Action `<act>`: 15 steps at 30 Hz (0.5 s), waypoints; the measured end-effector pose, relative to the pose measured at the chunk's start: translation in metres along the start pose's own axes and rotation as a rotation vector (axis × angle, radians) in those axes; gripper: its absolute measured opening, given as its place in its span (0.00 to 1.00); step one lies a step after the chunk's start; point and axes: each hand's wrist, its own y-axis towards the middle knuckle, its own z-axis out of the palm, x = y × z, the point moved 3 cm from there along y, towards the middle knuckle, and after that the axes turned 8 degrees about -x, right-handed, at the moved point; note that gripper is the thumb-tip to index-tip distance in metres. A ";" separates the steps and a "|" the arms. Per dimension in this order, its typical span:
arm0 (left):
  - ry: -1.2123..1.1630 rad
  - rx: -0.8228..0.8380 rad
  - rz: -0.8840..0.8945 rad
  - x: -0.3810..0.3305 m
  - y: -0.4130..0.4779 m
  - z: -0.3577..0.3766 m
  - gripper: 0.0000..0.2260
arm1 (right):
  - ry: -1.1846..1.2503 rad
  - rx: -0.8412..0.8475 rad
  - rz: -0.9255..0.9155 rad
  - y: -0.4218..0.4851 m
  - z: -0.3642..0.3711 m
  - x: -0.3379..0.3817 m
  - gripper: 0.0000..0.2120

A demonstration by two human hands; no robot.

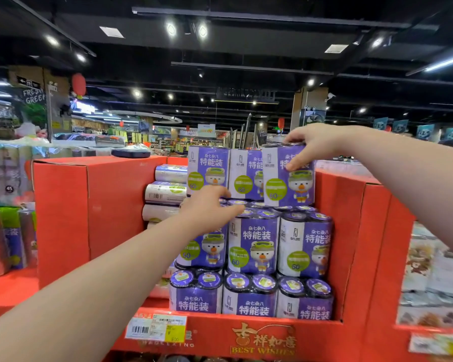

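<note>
The right hand [314,145] holds one purple pack [288,184] from above. Its fingers curl over the top and its thumb presses on the front, so the hand is closed round it. The purple pack stands up straight at the right end of the top row [207,171], on the packs below.

Just left of the grip stand two more packs, so the top row has three. Right under the grip is the middle row [305,249] with three packs. Under that is the bottom row [249,299] with three more. That makes nine standing packs. Farther left of the grip, at least three more lie on their sides in a pile [165,192].

The left hand [209,207] is lower than the grip and to its left. Its fingers are stretched out and hold nothing. The fingertips touch the tops of the middle row.

Each pack front says "杂七杂八 特能装" in white. It also has a green circle with "60" and a little cartoon bear in a green hat.

All the packs sit in a red stand [351,231]. Its front edge, far below the grip, says "吉祥如意" and "BEST WISHES" in gold. One price tag [156,329] with a barcode is stuck there, down and left of the grip. A dark sign [33,96] far to the left says "FRESH GREEN".
</note>
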 end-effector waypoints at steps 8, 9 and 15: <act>0.415 0.028 0.182 0.012 0.002 0.017 0.23 | -0.150 -0.011 0.068 0.007 0.025 -0.033 0.33; 0.425 0.021 0.191 0.012 0.002 0.017 0.23 | -0.166 -0.006 0.069 0.007 0.026 -0.034 0.34; 0.432 -0.004 0.188 0.012 0.002 0.019 0.22 | -0.175 -0.067 0.067 0.003 0.023 -0.028 0.37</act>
